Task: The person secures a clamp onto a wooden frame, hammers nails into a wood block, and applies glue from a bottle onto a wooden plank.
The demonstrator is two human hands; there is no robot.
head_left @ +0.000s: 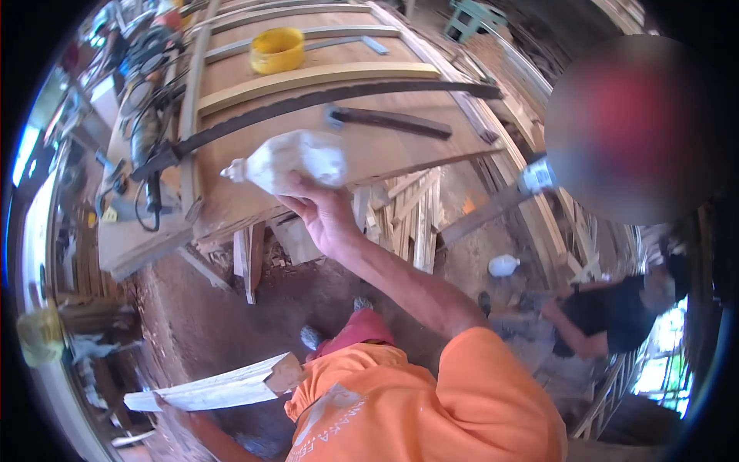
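Note:
My right hand (327, 215) grips a white, rounded bag or bottle (289, 160) with a narrow tip pointing left, held over the near edge of the wooden workbench (254, 185). At lower left, my left hand (175, 414) holds a pale length of wood (212, 387), partly hidden under it. Just beyond the white container lies a dark-handled hammer (392, 122). A long dark toothed bar (308, 102) crosses the bench behind it, near a pale slatted frame (323, 75).
A yellow ring-shaped container (277, 51) sits on the frame. Power tools and cables (146, 142) crowd the bench's left side. Timber stacks (531, 185) stand right. One person (608, 316) is at lower right, beyond a white container (504, 266) on the floor; a blurred area covers upper right.

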